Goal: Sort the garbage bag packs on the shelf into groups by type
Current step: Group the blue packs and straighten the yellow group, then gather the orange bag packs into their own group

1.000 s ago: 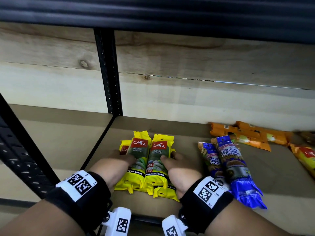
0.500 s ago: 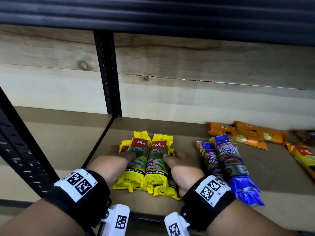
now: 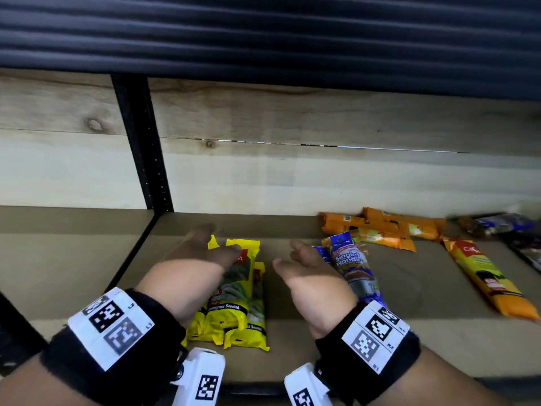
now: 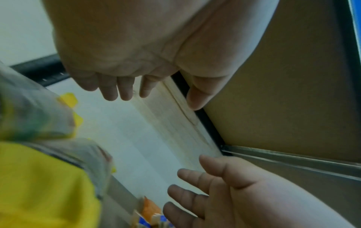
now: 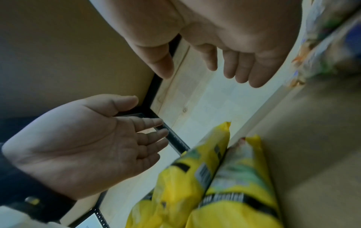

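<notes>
A bundle of yellow lemongrass-scented packs (image 3: 237, 291) lies side by side on the shelf board (image 3: 292, 356), near its front edge. My left hand (image 3: 213, 244) hovers open over the bundle's left top, fingers straight, holding nothing. To the bundle's right my right hand (image 3: 295, 259) is open too, palm turned inward, just left of the blue Singlet Handle packs (image 3: 351, 268). The wrist views show both palms empty: left hand (image 4: 125, 88), right hand (image 5: 224, 64), and the yellow packs (image 5: 215, 185) below them.
Orange packs (image 3: 380, 227) lie at the back right. An orange-yellow pack (image 3: 486, 279) lies further right, with dark packs (image 3: 497, 224) beyond it. A black upright post (image 3: 143, 142) bounds the bay on the left; a wooden back wall (image 3: 292, 171) closes it behind.
Both hands have let go of the yellow packs, lifted off them and opened. The yellow bundle stays on the shelf.
</notes>
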